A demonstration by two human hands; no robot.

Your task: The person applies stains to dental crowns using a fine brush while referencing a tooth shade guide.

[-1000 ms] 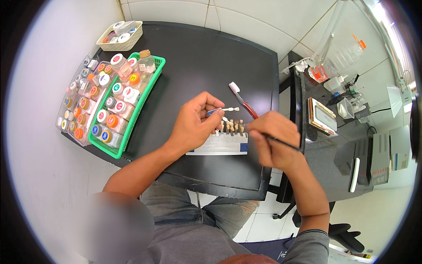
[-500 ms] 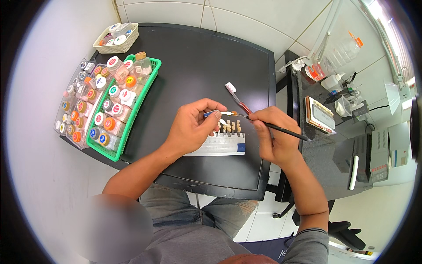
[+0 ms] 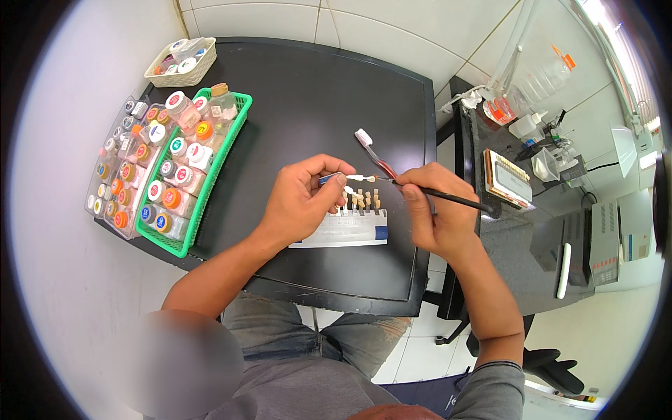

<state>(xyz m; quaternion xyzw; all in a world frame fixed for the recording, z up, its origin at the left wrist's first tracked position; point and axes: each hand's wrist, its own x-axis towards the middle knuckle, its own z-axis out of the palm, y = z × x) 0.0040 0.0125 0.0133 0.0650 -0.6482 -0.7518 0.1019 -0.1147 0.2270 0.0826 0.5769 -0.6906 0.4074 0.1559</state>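
Over the black table (image 3: 301,98), my left hand (image 3: 290,206) pinches a small shade tab (image 3: 360,178), blue at the held end and pale toward its tip. From the other side, my right hand (image 3: 448,213) grips a slim black-handled brush (image 3: 458,199) like a pen. Its fine tip is at the tab's end; whether they touch I cannot tell. Below my hands lies a silver-white tooth shade guide (image 3: 350,231), with several tooth-coloured tabs standing along its far edge. My left fingers cover part of it. A red-and-clear toothbrush (image 3: 376,155) rests just beyond the brush tip.
At the left, a green basket (image 3: 198,220) holds several lidded jars, beside a clear tray (image 3: 105,150) of more small jars. A cream basket (image 3: 199,72) sits at the back left. On the right counter are a cased shade guide (image 3: 509,180) and a plastic bottle (image 3: 542,84).
Both hands keep their grips and are almost still. The tab has turned slightly, and less of an orange-brown patch near its tip shows. The whole view has shifted a little.
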